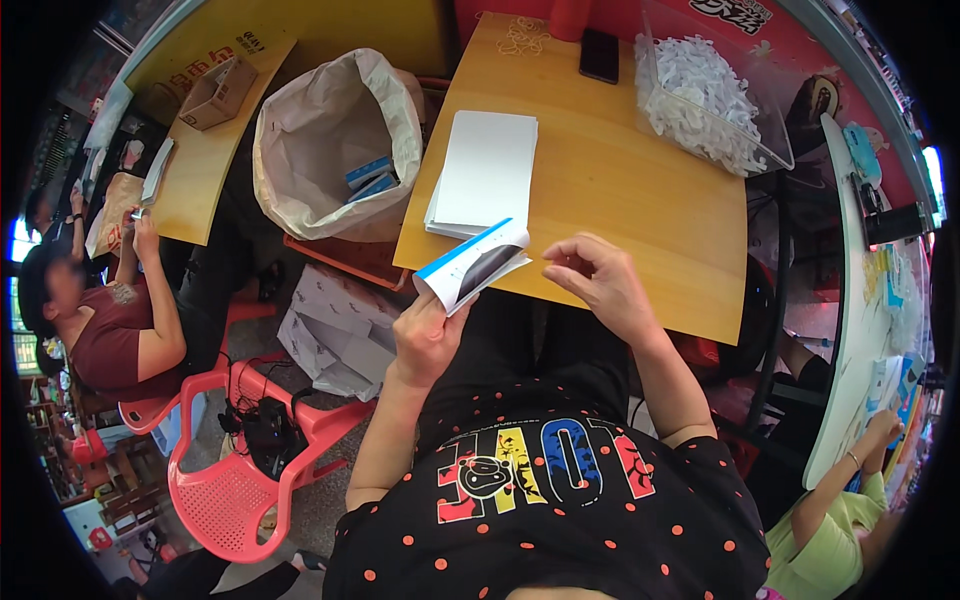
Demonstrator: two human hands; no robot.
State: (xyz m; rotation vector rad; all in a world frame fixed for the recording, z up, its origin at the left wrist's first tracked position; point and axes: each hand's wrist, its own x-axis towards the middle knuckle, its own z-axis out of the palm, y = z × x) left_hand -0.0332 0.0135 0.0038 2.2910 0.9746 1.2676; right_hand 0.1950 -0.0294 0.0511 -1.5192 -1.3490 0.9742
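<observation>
My left hand (430,335) grips a folded white card with a blue edge (470,262) by its lower end. The card bows open, and a dark area shows inside its fold. It is held over the near edge of the table, just in front of a stack of white sheets (487,165). To the right of the card is my right hand (605,285), its fingers loosely bent and thumb apart, with nothing visible in it. The hand does not touch the card.
A white sack (285,170) left of the table (630,220) holds several blue-and-white packs (370,178). A clear bin (775,155) of small white pieces and a black phone (599,55) sit at the back. Co-workers sit left and right; a red chair (225,495) stands lower left.
</observation>
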